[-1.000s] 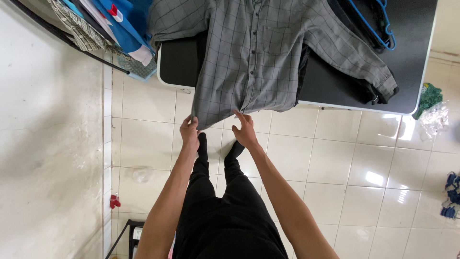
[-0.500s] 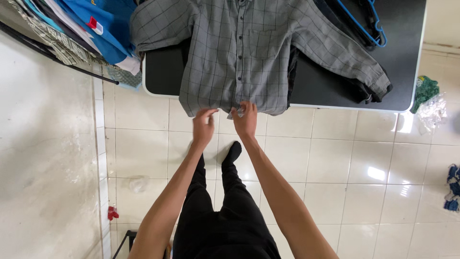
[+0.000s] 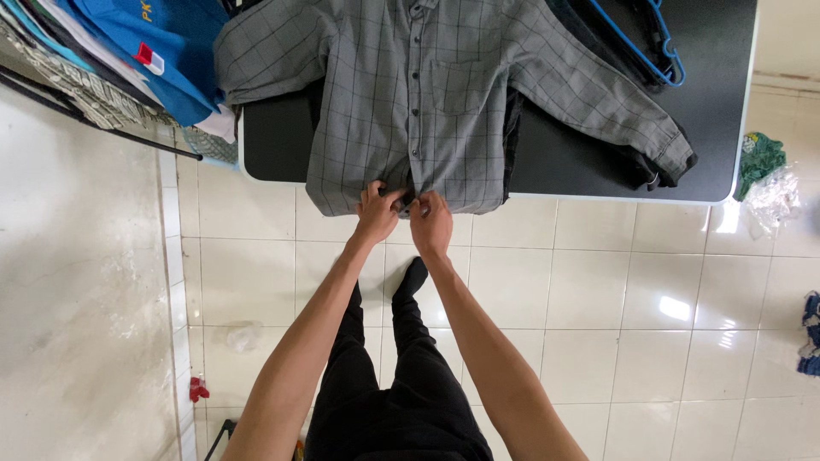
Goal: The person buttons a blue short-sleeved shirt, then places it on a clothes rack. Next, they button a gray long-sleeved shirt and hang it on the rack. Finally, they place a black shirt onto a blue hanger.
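A grey checked button-up shirt (image 3: 444, 94) lies front up on a black table (image 3: 589, 154), its hem hanging over the near edge and one sleeve stretched to the right. My left hand (image 3: 377, 212) and my right hand (image 3: 431, 224) are side by side at the middle of the hem, each pinching one edge of the button front near the lowest button. The fingertips are partly hidden in the cloth.
Blue hangers (image 3: 653, 43) and dark clothing lie at the table's far right. Blue and patterned garments (image 3: 128, 51) hang on a rack at the upper left. The floor is white tile (image 3: 615, 324), with cloth scraps (image 3: 760, 162) at the right. My black-trousered legs (image 3: 393, 376) stand below.
My left hand moved from the shirt's left hem corner to the middle, joining my right hand at the button front. The view shifted, bringing the table closer.
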